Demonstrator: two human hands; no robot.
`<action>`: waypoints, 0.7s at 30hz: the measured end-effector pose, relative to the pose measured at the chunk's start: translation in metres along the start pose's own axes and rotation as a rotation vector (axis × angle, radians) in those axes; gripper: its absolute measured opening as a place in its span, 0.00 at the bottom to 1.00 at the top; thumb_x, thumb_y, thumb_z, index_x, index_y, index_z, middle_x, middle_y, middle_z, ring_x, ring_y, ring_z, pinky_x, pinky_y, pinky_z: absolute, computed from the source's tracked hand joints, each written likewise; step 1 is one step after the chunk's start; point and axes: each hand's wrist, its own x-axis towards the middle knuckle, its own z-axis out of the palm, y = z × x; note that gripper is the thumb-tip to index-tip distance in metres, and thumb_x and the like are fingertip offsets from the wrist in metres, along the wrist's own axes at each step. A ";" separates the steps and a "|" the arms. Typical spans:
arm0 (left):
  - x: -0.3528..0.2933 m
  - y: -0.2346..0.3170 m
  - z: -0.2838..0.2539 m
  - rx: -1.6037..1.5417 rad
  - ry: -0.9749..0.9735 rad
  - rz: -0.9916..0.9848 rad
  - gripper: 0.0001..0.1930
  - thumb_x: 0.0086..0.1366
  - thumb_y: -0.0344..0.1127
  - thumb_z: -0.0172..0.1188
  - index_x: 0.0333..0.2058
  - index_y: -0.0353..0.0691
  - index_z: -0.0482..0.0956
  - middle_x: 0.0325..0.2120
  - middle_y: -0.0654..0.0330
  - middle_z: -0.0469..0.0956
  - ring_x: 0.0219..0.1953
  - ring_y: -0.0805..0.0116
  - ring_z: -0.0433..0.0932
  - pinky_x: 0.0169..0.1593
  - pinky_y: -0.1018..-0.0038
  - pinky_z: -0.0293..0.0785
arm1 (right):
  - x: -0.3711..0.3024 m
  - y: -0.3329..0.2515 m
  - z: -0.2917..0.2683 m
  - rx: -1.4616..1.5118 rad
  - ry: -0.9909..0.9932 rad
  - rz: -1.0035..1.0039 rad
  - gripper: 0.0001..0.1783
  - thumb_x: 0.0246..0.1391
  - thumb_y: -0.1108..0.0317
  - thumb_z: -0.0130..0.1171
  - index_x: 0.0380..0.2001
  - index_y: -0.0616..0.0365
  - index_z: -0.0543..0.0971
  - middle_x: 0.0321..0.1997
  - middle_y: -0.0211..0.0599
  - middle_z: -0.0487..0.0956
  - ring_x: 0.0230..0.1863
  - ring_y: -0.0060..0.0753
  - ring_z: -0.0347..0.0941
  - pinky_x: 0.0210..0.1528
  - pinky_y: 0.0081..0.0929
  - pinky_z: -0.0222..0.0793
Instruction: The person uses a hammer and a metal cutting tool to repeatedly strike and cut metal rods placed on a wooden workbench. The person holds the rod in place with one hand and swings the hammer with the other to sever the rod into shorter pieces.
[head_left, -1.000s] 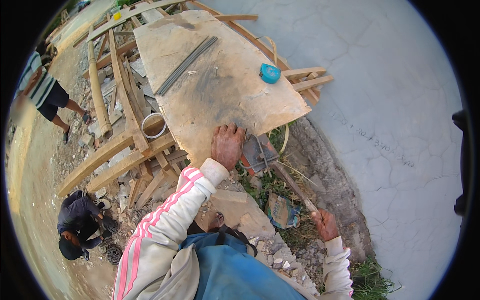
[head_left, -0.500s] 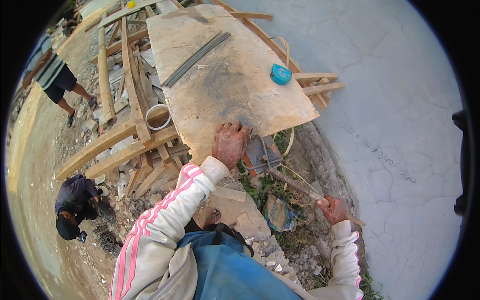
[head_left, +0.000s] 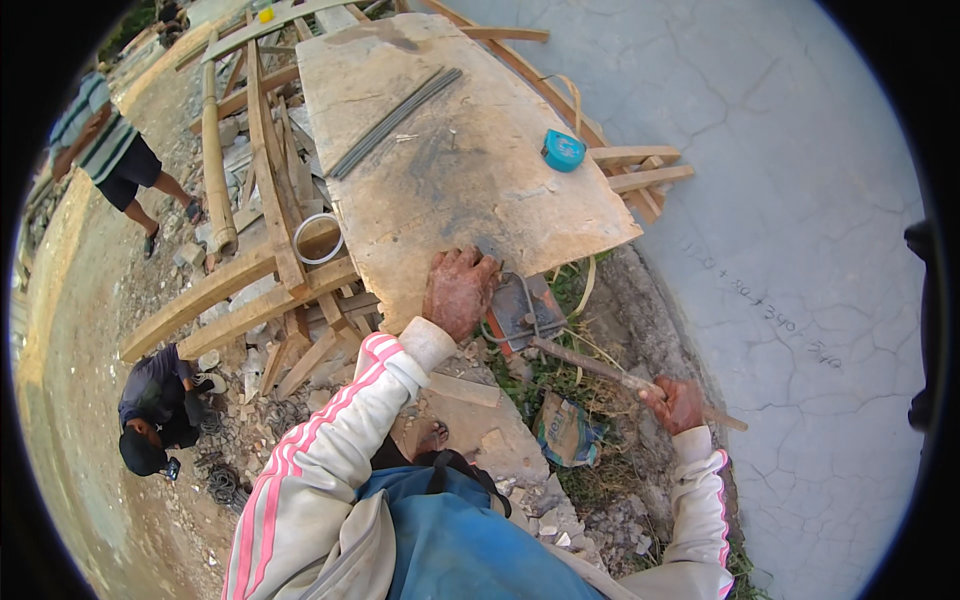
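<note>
My left hand is closed at the near edge of a worn plywood board, its fingers curled over a thin bent steel rod. Where the rod runs under those fingers is hidden. Bends of this rod stick out beyond the board's edge, over a dark metal plate with a reddish side. In my right hand is a long straight bar, gripped near its outer end. The bar's other end meets the bent rod. On the board lie a bundle of straight steel rods and a teal tape measure.
Timber beams and rubble lie left of the board, with a white ring on them. One person crouches at left; another stands farther off. A crumpled bag lies below the bar. A cracked grey surface spans the right.
My right hand has swung the bar's outer end a little away from me and to the right. My left hand stays at the board's edge.
</note>
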 end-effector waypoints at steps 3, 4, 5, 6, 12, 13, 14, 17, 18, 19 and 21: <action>0.000 0.000 0.000 -0.017 -0.002 -0.008 0.07 0.61 0.33 0.62 0.38 0.42 0.81 0.33 0.53 0.77 0.40 0.51 0.76 0.48 0.57 0.67 | -0.004 -0.002 0.007 0.052 0.005 0.015 0.39 0.55 0.27 0.55 0.18 0.58 0.73 0.12 0.48 0.67 0.18 0.59 0.68 0.24 0.47 0.62; 0.000 0.000 0.000 -0.023 -0.004 -0.009 0.07 0.61 0.33 0.62 0.38 0.42 0.81 0.33 0.53 0.77 0.40 0.51 0.76 0.48 0.57 0.67 | -0.006 -0.003 0.010 0.053 0.018 0.015 0.39 0.54 0.27 0.55 0.18 0.58 0.73 0.12 0.48 0.67 0.18 0.59 0.68 0.24 0.47 0.62; 0.000 0.000 0.000 -0.022 -0.002 -0.008 0.07 0.61 0.33 0.62 0.38 0.42 0.81 0.33 0.53 0.77 0.40 0.51 0.76 0.48 0.57 0.67 | -0.007 -0.003 0.011 0.050 0.026 0.020 0.40 0.54 0.27 0.55 0.18 0.58 0.73 0.12 0.48 0.67 0.18 0.58 0.68 0.24 0.47 0.62; 0.000 -0.001 0.000 -0.021 -0.003 -0.004 0.07 0.61 0.33 0.61 0.38 0.42 0.81 0.33 0.53 0.76 0.40 0.51 0.76 0.48 0.57 0.67 | -0.008 -0.003 0.013 0.054 0.033 0.018 0.40 0.54 0.27 0.55 0.18 0.58 0.73 0.13 0.48 0.67 0.18 0.59 0.68 0.24 0.48 0.62; 0.001 0.001 -0.001 0.026 -0.029 -0.003 0.07 0.60 0.33 0.61 0.37 0.42 0.81 0.34 0.54 0.76 0.41 0.51 0.76 0.48 0.57 0.68 | -0.011 -0.006 0.014 0.030 0.079 0.032 0.40 0.54 0.26 0.55 0.18 0.59 0.73 0.13 0.49 0.68 0.20 0.61 0.69 0.25 0.48 0.63; 0.001 0.001 0.000 0.036 -0.030 -0.007 0.07 0.60 0.32 0.61 0.37 0.42 0.81 0.34 0.54 0.76 0.41 0.51 0.76 0.49 0.57 0.68 | -0.011 -0.006 0.015 0.044 0.084 0.039 0.41 0.53 0.25 0.55 0.18 0.58 0.73 0.13 0.48 0.68 0.20 0.60 0.69 0.25 0.48 0.63; 0.001 0.001 0.000 0.045 -0.024 -0.009 0.07 0.60 0.32 0.62 0.37 0.42 0.81 0.34 0.54 0.76 0.42 0.51 0.76 0.48 0.57 0.68 | -0.012 -0.007 0.016 0.047 0.085 0.048 0.41 0.53 0.25 0.55 0.18 0.58 0.73 0.13 0.47 0.68 0.20 0.59 0.68 0.25 0.47 0.63; 0.001 0.002 0.002 0.064 -0.010 -0.006 0.07 0.60 0.33 0.62 0.38 0.43 0.81 0.35 0.54 0.77 0.42 0.52 0.76 0.48 0.57 0.68 | -0.014 -0.007 0.020 -0.016 0.102 0.065 0.41 0.53 0.24 0.54 0.18 0.58 0.74 0.14 0.49 0.68 0.21 0.60 0.69 0.26 0.49 0.63; 0.001 0.002 0.002 0.071 -0.011 -0.003 0.07 0.60 0.33 0.62 0.38 0.43 0.81 0.35 0.54 0.77 0.42 0.52 0.76 0.48 0.57 0.68 | -0.014 -0.007 0.022 -0.008 0.085 0.075 0.41 0.53 0.24 0.54 0.18 0.58 0.74 0.14 0.49 0.69 0.21 0.60 0.70 0.26 0.49 0.63; 0.001 0.002 0.003 0.077 -0.012 -0.002 0.07 0.60 0.33 0.62 0.38 0.43 0.81 0.35 0.54 0.77 0.43 0.52 0.77 0.48 0.56 0.68 | -0.014 -0.006 0.022 -0.017 0.083 0.086 0.41 0.53 0.24 0.54 0.19 0.58 0.74 0.14 0.50 0.69 0.21 0.60 0.70 0.26 0.49 0.63; 0.002 0.003 0.003 0.105 -0.037 -0.012 0.08 0.60 0.33 0.61 0.38 0.43 0.80 0.36 0.54 0.77 0.43 0.52 0.77 0.48 0.56 0.68 | -0.018 -0.011 0.022 -0.030 0.096 0.104 0.42 0.53 0.24 0.54 0.19 0.59 0.75 0.15 0.51 0.70 0.22 0.61 0.71 0.27 0.50 0.65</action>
